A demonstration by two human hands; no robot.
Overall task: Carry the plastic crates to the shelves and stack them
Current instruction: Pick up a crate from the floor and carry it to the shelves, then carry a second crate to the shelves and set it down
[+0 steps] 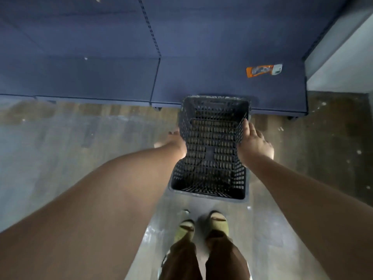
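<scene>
A dark perforated plastic crate (212, 150) hangs in front of me above the floor, its open top facing up, its far end just over the front edge of the low blue shelf (121, 77). My left hand (175, 142) grips its left wall and my right hand (253, 144) grips its right wall, thumb over the rim. The crate is empty.
An orange and white packet (263, 70) lies on the blue shelf at the right. A slotted upright (150, 27) divides the blue back panels. A grey wall block (339, 57) stands at the right end. My feet in green slippers (201, 227) stand on the shiny floor.
</scene>
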